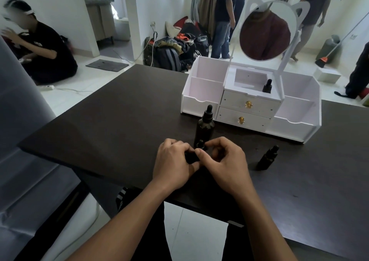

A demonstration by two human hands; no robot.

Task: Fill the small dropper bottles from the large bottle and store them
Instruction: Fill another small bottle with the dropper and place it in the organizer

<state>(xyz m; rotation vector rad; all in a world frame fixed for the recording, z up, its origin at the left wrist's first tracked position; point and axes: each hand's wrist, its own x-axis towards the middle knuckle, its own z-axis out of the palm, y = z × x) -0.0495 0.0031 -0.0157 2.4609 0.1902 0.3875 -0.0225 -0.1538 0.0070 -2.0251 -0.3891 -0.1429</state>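
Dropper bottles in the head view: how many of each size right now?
Large dark glass dropper bottle: 1
Small dark glass dropper bottles: 3 (stored one in the white organizer, loose one on the dark table, held one between the left hand and right hand)
Total: 4

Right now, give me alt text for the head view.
The left hand and right hand hold a small dropper bottle at the dark table, the right pinching its cap. The capped large bottle stands just behind; a second small bottle stands to the right, a third small bottle in the white organizer.
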